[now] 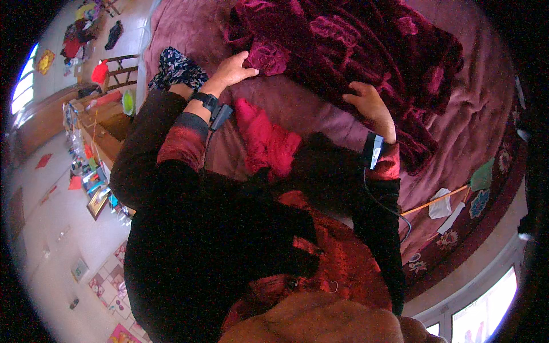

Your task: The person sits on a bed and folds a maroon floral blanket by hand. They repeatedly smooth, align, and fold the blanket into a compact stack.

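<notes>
A burgundy velvet blanket (356,47) with raised pink flowers lies rumpled across a mauve bed cover (313,100). At the blanket's left edge is my left hand (233,70), thumb and forefinger apart, beside a large velvet flower. Whether its fingertips touch the pile is hard to tell. My right hand (371,103) rests at the blanket's near edge with fingers curled; the picture does not settle whether it pinches the fabric. Between my arms lies a crumpled bright pink-red fabric (270,141). Both wrists wear strapped devices with cables.
Dark floral fabric (178,68) lies by my bent left leg (143,141). A wooden table (107,124) cluttered with small items stands to the left, near a picture frame (98,203). On the right, an orange stick (433,201) and paper pieces (439,203) lie by the bed's patterned border (467,227).
</notes>
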Demonstrator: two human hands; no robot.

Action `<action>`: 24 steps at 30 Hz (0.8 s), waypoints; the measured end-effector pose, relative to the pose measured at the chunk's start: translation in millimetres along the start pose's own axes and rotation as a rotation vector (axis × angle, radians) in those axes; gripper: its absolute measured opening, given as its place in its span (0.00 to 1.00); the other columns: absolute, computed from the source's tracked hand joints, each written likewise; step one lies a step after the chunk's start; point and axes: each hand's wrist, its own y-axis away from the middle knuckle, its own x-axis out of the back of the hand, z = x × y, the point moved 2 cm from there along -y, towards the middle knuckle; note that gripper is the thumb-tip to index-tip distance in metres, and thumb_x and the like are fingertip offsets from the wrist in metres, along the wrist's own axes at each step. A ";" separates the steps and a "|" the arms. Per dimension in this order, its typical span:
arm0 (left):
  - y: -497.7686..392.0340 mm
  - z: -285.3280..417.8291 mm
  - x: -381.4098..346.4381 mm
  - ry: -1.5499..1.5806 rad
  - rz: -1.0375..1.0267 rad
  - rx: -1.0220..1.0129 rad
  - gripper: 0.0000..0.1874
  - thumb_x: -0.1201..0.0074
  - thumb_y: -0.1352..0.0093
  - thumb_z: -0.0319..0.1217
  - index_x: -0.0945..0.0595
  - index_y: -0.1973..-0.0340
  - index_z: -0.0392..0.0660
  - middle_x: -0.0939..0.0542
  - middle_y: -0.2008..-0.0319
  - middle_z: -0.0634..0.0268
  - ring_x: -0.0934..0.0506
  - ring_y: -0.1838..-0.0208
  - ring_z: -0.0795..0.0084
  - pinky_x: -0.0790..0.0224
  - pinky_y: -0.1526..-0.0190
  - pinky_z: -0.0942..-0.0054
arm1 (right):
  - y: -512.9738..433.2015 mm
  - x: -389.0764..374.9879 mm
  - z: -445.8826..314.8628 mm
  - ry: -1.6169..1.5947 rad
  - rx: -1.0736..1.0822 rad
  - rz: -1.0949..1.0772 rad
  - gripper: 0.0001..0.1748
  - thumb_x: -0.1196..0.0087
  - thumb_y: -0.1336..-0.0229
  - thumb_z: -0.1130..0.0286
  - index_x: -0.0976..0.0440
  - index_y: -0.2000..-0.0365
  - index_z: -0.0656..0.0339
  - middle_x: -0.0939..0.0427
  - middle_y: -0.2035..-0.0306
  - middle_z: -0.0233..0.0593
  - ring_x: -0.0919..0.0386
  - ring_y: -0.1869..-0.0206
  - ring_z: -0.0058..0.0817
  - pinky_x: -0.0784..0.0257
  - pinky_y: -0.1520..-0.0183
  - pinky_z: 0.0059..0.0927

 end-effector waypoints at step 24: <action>25.1 -25.1 28.8 0.003 -0.017 0.073 0.16 0.43 0.35 0.34 0.19 0.53 0.41 0.17 0.57 0.60 0.21 0.54 0.65 0.31 0.49 0.68 | 11.1 6.3 -6.4 0.234 -0.108 -0.113 0.21 0.42 0.52 0.61 0.21 0.60 0.65 0.22 0.57 0.58 0.25 0.50 0.54 0.28 0.47 0.45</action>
